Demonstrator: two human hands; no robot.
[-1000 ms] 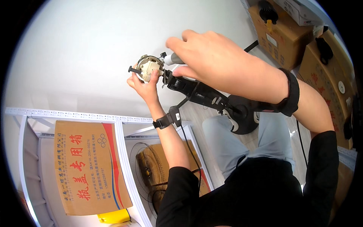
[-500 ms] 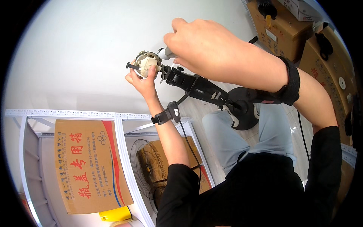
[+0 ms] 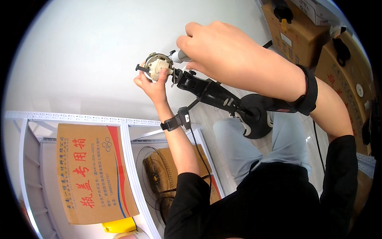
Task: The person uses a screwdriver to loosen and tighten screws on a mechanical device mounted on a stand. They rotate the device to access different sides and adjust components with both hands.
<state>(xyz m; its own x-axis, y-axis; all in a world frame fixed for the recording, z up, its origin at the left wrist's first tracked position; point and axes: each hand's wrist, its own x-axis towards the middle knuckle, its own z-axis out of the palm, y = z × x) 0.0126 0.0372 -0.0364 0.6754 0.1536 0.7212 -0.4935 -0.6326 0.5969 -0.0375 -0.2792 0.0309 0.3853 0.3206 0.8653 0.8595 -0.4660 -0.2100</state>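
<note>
A fan motor (image 3: 164,63) with a cream-coloured gearbox and a black knob rod tops a black fan stand (image 3: 217,95). My left hand (image 3: 154,88) grips the motor from below, its thumb pressed against the cream housing. On the motor's right side, my right hand (image 3: 215,47) is closed around a grey cylindrical tool (image 3: 181,56), whose light end points at the motor. The tool's exact kind cannot be told, as my fingers cover most of it. Below the stand's column, the round black base (image 3: 258,125) rests on the floor between my legs.
A white wall (image 3: 91,51) rises behind the motor. To the left, a white metal shelf (image 3: 127,159) holds a large cardboard box (image 3: 95,175) and a yellow object (image 3: 119,225). Fan guards (image 3: 153,171) lean beside it. More cardboard boxes (image 3: 296,34) stand at the right.
Both hands, the motor and the tool appear slightly farther right in the picture. Each hand keeps its hold.
</note>
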